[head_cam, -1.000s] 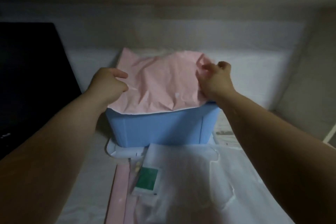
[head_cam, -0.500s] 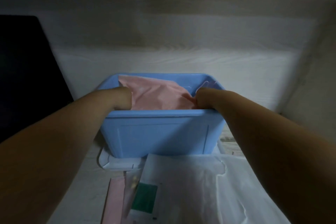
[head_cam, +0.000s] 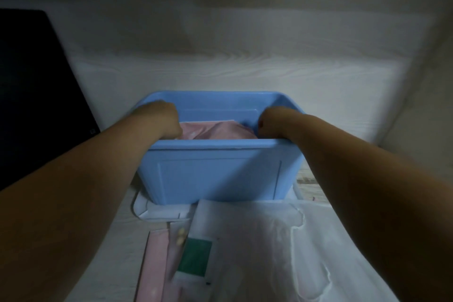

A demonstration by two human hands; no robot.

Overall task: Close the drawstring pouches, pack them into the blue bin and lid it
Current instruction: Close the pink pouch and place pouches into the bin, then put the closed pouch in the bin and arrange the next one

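We have both hands down inside the blue bin (head_cam: 220,174), which stands open-topped with its long sides running from one hand to the other. Our left hand (head_cam: 160,119) is bent over at the wrist against the bin's left end and our right hand (head_cam: 275,121) against its right end. The fingers of both drop below the near rim, so we cannot tell how far they are curled or whether they grip anything.

Between the hands, low in the bin and well under the rim, lies the pink pouch (head_cam: 217,131). It is crumpled, and its long axis runs from hand to hand. Both hands meet its ends.

Beyond our fingers a strip of desktop (head_cam: 245,73) shows between the far rim and the back wall (head_cam: 245,32). Outside the left hand a dark screen (head_cam: 31,86) stands near the bin. Outside the right hand there is more room before the side wall (head_cam: 426,86).

On our side of the wrists the bin's foot sits on a white tray-like piece (head_cam: 149,211). A white pouch (head_cam: 264,247) lies touching the near wall. Below the left wrist a green-labelled packet (head_cam: 195,257) and a pink strip (head_cam: 155,265) lie beside it.
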